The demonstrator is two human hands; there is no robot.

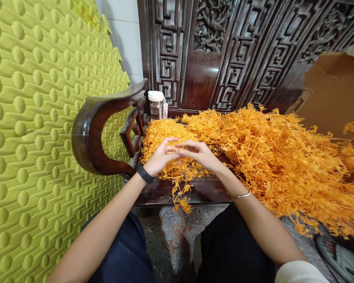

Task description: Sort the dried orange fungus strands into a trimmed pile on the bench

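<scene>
My left hand [161, 157], a black band on its wrist, meets my right hand [199, 152] above the bench seat. The fingertips of both pinch the thin stem of an orange plastic plant sprig [182, 201]. Its branched end dangles below the hands, over the seat's front edge. My fingers partly hide the stem. Right behind the hands lies a heap of small orange plastic pieces [162, 131]. A large pile of orange plastic sprigs [277, 157] spreads to the right of my right hand.
The dark wooden bench [200, 191] has a curved armrest [88, 125] on the left and a carved back [202, 78]. A white-lidded clear cup [156, 106] stands in the corner. Yellow foam matting [41, 137] covers the left side. Cardboard [333, 90] leans at right; orange scraps lie on the floor.
</scene>
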